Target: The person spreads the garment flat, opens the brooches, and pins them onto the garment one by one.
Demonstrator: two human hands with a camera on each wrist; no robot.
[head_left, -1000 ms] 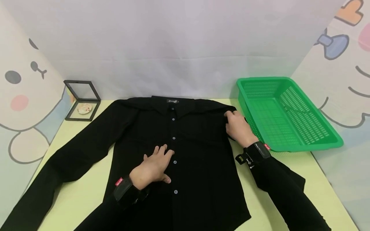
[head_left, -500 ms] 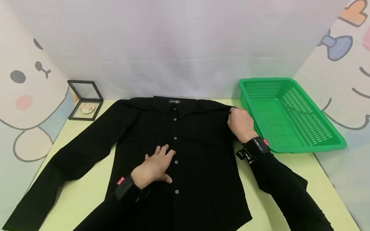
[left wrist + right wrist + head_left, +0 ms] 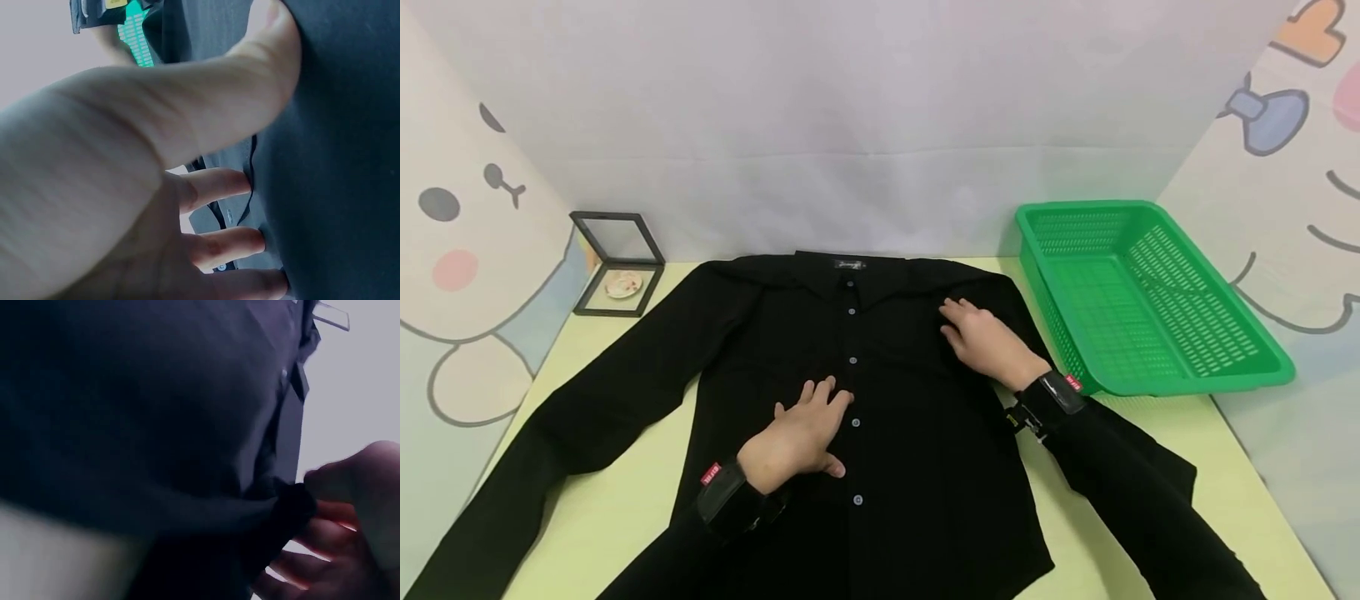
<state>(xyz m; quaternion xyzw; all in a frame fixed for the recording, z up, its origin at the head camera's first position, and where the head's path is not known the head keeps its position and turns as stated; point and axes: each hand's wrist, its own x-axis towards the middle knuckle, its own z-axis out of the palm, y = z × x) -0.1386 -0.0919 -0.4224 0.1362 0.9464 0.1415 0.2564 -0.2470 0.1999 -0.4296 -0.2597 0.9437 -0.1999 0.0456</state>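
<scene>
A black button-up shirt (image 3: pixel 925 433) lies spread front side up, collar toward the back wall. My left hand (image 3: pixel 797 433) rests on the shirt front, beside the button line, with its fingers spread. In the left wrist view the thumb (image 3: pixel 269 69) and fingertips touch the cloth. On the shirt's upper right chest lies my right hand (image 3: pixel 992 342), just below the shoulder, its fingers loosely extended. A dark fold of the shirt (image 3: pixel 290 512) stands against that hand's thumb and fingers in the right wrist view and partly hides the fingertips.
A green plastic basket (image 3: pixel 1262 358) stands at the right, close beside the shirt's shoulder. A small black-framed open case (image 3: pixel 610 313) with a round item (image 3: pixel 623 285) in it sits at the back left. Walls enclose the pale yellow table (image 3: pixel 580 533) on three sides.
My right hand gripped the shoulder edge half a second ago; it has moved left onto the chest, leaving the shoulder and upper sleeve visible. The left hand stays in place.
</scene>
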